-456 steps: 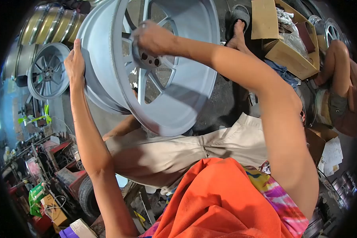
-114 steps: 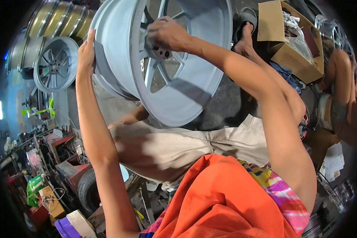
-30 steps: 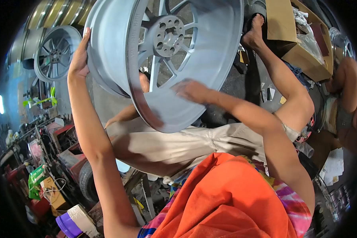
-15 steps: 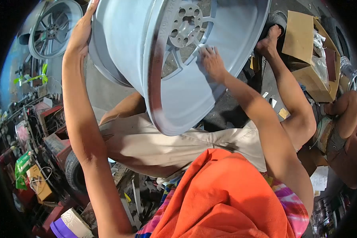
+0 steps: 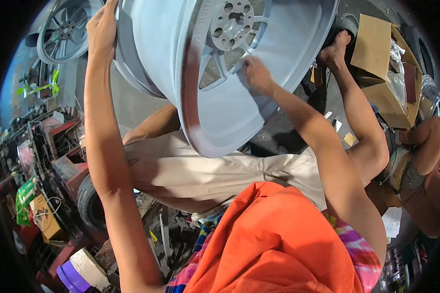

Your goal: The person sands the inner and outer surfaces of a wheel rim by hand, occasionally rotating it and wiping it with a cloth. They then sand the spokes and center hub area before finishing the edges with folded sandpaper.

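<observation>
A large pale grey wheel rim (image 5: pixel 230 127) leans tilted over my lap, its inner barrel facing me, with a dark reddish-brown band along part of its lip. My left hand (image 5: pixel 102 31) grips the rim's outer edge at the upper left, the fingertips partly out of sight. Inside the barrel, just below the spokes and the drilled hub, is my right hand (image 5: pixel 257 75). Its fingers are curled in against the inner surface and slightly blurred; whatever lies under them is hidden. An orange cloth (image 5: pixel 274 239) hangs over my front.
Another spoked rim (image 5: pixel 63 31) stands at upper left. An open cardboard box (image 5: pixel 376 53) with plastic-wrapped items is at upper right, near my bare foot. Tools and a tyre (image 5: pixel 90 202) clutter the left. Another person's bent leg (image 5: pixel 425 141) shows at the far right.
The wheel rim has shifted slightly up and right in view. My right hand has moved a little left and up along the inner surface, its fingers now more curled.
</observation>
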Tool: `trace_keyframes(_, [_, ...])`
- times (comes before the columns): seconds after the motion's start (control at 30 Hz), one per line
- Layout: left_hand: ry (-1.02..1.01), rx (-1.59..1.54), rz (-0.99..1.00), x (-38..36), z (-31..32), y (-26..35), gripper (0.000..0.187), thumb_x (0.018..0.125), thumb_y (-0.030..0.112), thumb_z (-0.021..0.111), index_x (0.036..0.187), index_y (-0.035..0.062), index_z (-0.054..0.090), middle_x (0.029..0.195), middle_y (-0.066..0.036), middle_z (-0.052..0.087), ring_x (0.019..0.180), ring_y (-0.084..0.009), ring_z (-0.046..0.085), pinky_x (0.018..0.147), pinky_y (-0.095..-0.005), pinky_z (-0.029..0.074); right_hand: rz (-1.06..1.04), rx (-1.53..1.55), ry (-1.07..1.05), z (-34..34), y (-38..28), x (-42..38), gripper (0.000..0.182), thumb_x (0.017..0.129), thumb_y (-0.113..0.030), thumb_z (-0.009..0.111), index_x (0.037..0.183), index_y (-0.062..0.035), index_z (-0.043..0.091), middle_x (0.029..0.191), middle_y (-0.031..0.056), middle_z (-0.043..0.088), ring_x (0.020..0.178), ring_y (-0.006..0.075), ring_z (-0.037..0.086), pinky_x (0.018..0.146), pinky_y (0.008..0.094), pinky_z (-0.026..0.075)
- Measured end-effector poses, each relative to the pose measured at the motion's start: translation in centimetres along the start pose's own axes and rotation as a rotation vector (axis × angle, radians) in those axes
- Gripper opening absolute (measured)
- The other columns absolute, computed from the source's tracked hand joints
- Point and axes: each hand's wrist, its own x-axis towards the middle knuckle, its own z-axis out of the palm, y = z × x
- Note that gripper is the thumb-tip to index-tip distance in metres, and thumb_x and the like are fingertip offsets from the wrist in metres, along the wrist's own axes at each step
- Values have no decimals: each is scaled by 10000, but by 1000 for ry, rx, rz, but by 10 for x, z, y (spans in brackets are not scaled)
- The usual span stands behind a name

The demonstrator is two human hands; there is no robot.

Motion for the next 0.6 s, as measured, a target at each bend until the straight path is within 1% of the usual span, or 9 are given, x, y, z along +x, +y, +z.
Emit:
trace_keyframes(0.03, [4, -6, 1, 2, 1, 0, 445, 1012, 391, 593, 1105, -22, 730, 985, -35, 706, 889, -99, 613, 771, -243, 472, 104, 296, -33, -4, -17, -10, 219, 956, -169, 520, 1033, -22, 664, 1163, 136, 607, 1117, 319, 560, 1013, 436, 443])
trace_keyframes(0.1, [43, 186, 59, 3, 2, -2, 465, 1024, 400, 571, 1061, -36, 729, 931, -27, 690, 859, -88, 589, 757, -244, 460, -8, 309, 18, -17, -52, -33, 239, 975, -190, 524, 1031, -10, 672, 1117, 165, 626, 1043, 357, 582, 953, 445, 476])
trace_keyframes(0.17, [39, 185, 49, 2, 4, -3, 468, 1028, 400, 566, 1043, -38, 729, 911, -20, 681, 851, -89, 579, 751, -248, 456, -11, 392, -14, -26, -64, -36, 245, 975, -193, 527, 1044, -4, 667, 1122, 167, 625, 1037, 356, 583, 949, 452, 476])
trace_keyframes(0.27, [49, 185, 93, 7, 5, -5, 474, 1034, 401, 557, 1050, -42, 726, 916, -21, 680, 862, -97, 576, 764, -258, 457, 23, 238, -201, -24, -57, 0, 271, 974, -193, 532, 1119, -3, 658, 1134, 162, 625, 1033, 352, 587, 959, 445, 469])
trace_keyframes(0.43, [34, 151, 207, 8, -5, -21, 500, 1034, 407, 553, 1170, -54, 695, 1051, -51, 698, 960, -116, 589, 857, -270, 460, -54, 294, -45, -13, -62, -29, 277, 975, -209, 521, 1107, -14, 668, 1094, 160, 622, 1027, 358, 592, 943, 452, 473])
trace_keyframes(0.47, [35, 155, 196, 27, -18, -52, 500, 1034, 407, 553, 1170, -54, 695, 1051, -51, 698, 960, -116, 589, 857, -270, 460, -116, 308, 4, -15, -64, -41, 271, 973, -214, 523, 1088, -19, 672, 1085, 163, 619, 1022, 362, 595, 932, 458, 478])
trace_keyframes(0.5, [244, -162, -17, 57, -33, -99, 496, 1036, 400, 552, 1164, -59, 693, 1040, -48, 698, 961, -117, 589, 857, -270, 460, -107, 313, -9, -13, -65, -43, 271, 973, -214, 523, 1088, -19, 672, 1085, 163, 619, 1022, 362, 595, 932, 458, 478])
trace_keyframes(0.57, [454, -490, -216, 66, -32, -104, 493, 1038, 393, 551, 1159, -63, 692, 1029, -45, 699, 962, -118, 588, 857, -270, 460, -69, 281, -45, -14, -58, -21, 293, 997, -202, 506, 1168, -6, 639, 1112, 178, 624, 1064, 363, 583, 965, 443, 475])
trace_keyframes(0.6, [264, -92, -80, 44, -23, -68, 494, 1042, 391, 543, 1150, -67, 693, 1010, -39, 699, 959, -116, 587, 854, -271, 460, -75, 278, -38, -18, -60, -11, 293, 997, -202, 506, 1168, -6, 639, 1112, 178, 624, 1064, 363, 583, 965, 443, 475])
